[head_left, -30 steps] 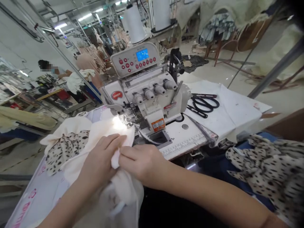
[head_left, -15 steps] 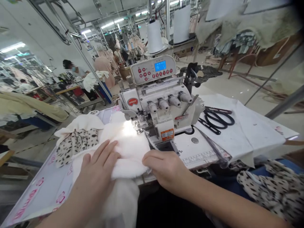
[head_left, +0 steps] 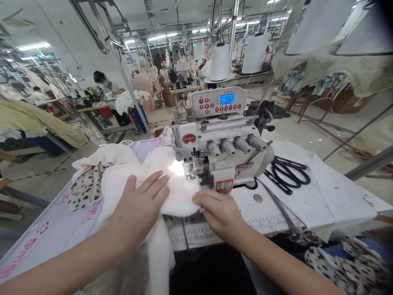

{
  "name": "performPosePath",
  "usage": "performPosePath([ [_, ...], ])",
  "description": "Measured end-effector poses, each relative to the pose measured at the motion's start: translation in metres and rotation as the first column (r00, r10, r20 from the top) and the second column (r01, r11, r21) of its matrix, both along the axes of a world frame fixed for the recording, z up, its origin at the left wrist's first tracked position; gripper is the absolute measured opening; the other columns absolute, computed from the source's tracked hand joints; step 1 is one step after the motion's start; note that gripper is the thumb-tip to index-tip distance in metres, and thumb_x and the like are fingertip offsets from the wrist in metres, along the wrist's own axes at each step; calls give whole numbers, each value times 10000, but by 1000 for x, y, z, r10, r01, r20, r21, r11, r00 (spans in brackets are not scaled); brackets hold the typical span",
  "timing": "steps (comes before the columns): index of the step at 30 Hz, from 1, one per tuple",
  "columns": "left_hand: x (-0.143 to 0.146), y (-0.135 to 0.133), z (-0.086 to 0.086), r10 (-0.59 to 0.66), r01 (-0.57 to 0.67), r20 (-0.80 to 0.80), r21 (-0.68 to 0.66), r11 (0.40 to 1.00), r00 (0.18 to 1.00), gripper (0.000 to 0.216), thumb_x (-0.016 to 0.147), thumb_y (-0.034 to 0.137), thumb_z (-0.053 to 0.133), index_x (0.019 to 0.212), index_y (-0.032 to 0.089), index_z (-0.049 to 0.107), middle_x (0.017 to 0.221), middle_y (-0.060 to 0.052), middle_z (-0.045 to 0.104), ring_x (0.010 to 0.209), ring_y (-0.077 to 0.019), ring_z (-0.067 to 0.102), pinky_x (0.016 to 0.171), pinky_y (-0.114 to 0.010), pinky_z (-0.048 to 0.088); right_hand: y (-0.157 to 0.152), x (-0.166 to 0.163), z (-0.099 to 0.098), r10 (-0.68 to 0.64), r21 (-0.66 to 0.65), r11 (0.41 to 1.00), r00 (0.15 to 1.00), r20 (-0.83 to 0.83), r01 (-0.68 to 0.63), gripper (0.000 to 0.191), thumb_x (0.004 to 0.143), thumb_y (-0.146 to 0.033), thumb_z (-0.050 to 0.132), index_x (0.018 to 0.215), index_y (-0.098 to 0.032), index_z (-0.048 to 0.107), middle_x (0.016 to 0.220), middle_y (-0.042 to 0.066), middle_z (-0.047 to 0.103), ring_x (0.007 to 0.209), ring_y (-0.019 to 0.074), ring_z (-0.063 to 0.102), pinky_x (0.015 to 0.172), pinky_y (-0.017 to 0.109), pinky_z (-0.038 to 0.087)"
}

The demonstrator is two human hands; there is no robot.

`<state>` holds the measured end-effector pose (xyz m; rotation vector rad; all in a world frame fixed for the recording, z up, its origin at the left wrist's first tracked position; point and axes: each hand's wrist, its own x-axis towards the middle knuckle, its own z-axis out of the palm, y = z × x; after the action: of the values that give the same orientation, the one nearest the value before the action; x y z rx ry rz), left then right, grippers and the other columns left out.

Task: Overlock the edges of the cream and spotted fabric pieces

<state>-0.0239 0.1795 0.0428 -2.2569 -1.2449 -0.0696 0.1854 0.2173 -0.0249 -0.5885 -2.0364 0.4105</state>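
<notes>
White fluffy fabric [head_left: 181,200] lies under the presser foot of an overlock sewing machine [head_left: 221,151], lit by its lamp. My left hand [head_left: 143,200] rests flat on the fabric left of the foot, fingers stretched out. Close in front of the foot, my right hand [head_left: 219,211] pinches the fabric's right edge between thumb and fingers. More of the white cloth hangs over the table's front edge. A black-spotted cloth piece [head_left: 87,186] joins the white pile at the left.
Black-handled scissors [head_left: 290,172] lie on white cloth [head_left: 331,192] right of the machine. Spotted fabric [head_left: 344,262] is heaped at lower right. Thread cones [head_left: 219,61] stand behind the machine. A co-worker [head_left: 106,84] sits at another table at the far left.
The view has shifted, so the machine appears lower and farther right. The fabric's front edge now lies nearer the foot, showing more of the ruler strip. Both hands stay on the fabric.
</notes>
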Motion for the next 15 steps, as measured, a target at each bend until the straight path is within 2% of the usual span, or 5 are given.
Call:
performPosePath([
  [3,2,6,6,28,-29,-34,-36,999,999,328,767,-29,296,878,160,540,1180,-87,540,1128,-272,444,789,-450,319,9,-2,1,-16,0,1000,998,53,16,325,697,19,364,855,-174,573,890,38,632,791,126,594,662,203,474],
  [6,8,10,12,53,-60,-77,-89,994,996,313,728,-44,328,850,148,543,1100,-94,571,1036,-285,489,737,-438,340,12,-4,5,-94,29,995,983,155,90,272,751,-6,384,848,-173,575,912,26,633,759,119,597,621,190,457],
  [11,29,15,13,115,-139,-160,-148,979,980,253,699,-36,356,755,143,527,830,-98,568,782,-268,516,661,-405,366,11,-7,14,-304,192,950,868,393,246,205,803,-53,434,872,-165,591,930,39,643,672,128,582,500,205,408],
  [15,39,8,16,166,-191,-144,-189,963,976,145,720,42,429,763,124,540,749,-102,530,739,-269,503,650,-399,380,4,-4,13,-390,253,915,853,348,315,200,837,-110,447,960,-143,601,985,91,639,788,184,587,640,267,480],
])
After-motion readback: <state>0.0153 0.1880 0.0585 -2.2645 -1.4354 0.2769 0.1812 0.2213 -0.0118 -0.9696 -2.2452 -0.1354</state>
